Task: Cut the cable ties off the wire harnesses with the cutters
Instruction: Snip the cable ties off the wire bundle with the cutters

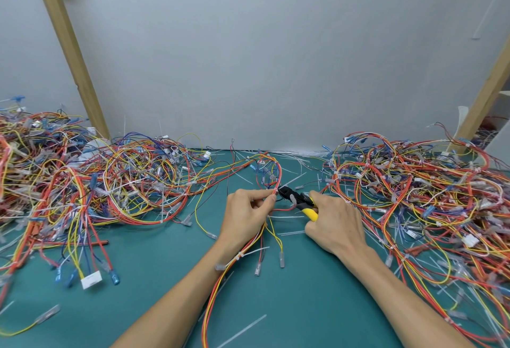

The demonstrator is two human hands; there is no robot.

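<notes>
1. I judge a cut is due: my left hand (248, 209) pinches one wire harness (271, 173) in its fingers (263, 197) at a cable tie (274, 191), mid-tabletop (154, 278); my right hand (334, 223) is wrapped around the cutters (296, 198).
2. Next: bite the tie only, sparing the wires.
3. Count: one cutters; one held harness; two heaps, left (96, 182) and right (414, 195).

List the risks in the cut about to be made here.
1. The cutters in the right hand have their tip right at the harness where the left hand pinches it. The blades may nick a wire rather than the tie.
2. The left fingertips lie close to the blades and could be caught.
</notes>
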